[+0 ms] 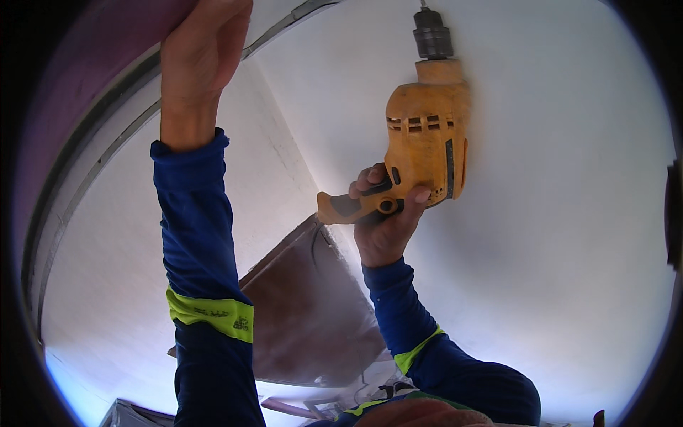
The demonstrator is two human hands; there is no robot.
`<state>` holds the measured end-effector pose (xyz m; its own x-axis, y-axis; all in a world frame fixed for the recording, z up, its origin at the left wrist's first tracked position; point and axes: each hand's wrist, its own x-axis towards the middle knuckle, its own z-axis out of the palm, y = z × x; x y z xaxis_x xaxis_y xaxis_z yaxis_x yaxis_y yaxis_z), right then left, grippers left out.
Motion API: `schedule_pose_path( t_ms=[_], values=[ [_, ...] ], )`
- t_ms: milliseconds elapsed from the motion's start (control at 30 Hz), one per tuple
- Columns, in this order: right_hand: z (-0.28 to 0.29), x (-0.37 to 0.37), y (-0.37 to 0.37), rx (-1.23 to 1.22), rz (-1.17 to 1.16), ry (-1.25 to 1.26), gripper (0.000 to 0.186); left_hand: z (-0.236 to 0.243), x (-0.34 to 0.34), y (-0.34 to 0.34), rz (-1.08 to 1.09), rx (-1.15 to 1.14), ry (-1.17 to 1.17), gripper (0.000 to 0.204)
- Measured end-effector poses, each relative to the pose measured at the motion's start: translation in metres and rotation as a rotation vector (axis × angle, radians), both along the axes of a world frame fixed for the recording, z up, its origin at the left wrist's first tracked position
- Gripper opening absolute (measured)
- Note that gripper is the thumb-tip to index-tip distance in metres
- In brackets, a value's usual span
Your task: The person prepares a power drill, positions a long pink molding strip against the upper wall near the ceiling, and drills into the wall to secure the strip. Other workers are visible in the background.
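My right hand point(388, 235) is closed round the handle end of a yellow power drill point(425, 103), with the thumb on the near side of the body and fingertips showing behind the grip. The drill points upward, and its black chuck point(432, 34) holds a thin bit that runs out at the top edge. My left hand point(203, 53) is raised at the upper left beside a dark metal strip. Its fingers are cut off by the frame's top edge, so what they touch is hidden.
A pale wall point(555, 178) stands close behind the drill. Along the left curves a dark metal channel point(92, 114) next to a purple surface point(78, 64). Between my arms shows a brown panel point(313, 313). A dark object point(672, 213) juts in at the right rim.
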<state>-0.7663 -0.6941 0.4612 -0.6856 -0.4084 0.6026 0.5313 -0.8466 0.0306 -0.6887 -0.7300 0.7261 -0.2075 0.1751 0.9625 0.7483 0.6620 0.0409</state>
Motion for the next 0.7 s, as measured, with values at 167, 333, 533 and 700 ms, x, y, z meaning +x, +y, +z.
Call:
schedule_pose_path(
  t_ms=[167,333,533,700],
  values=[
    [-0.001,-0.021,0.008,-0.046,0.018,-0.078,0.052,0.010,-0.019,0.007,0.093,-0.163,-0.174,0.036],
    [-0.011,-0.038,0.022,-0.045,-0.004,-0.002,0.066,0.012,-0.027,-0.002,0.060,-0.200,-0.280,0.049],
    [-0.006,-0.041,0.037,-0.037,0.028,-0.041,0.054,0.005,-0.037,0.017,-0.006,-0.245,-0.175,0.043],
    [0.015,-0.035,0.032,-0.017,0.083,0.040,0.052,0.012,-0.040,0.036,-0.287,0.423,0.121,0.029]
  ],
)
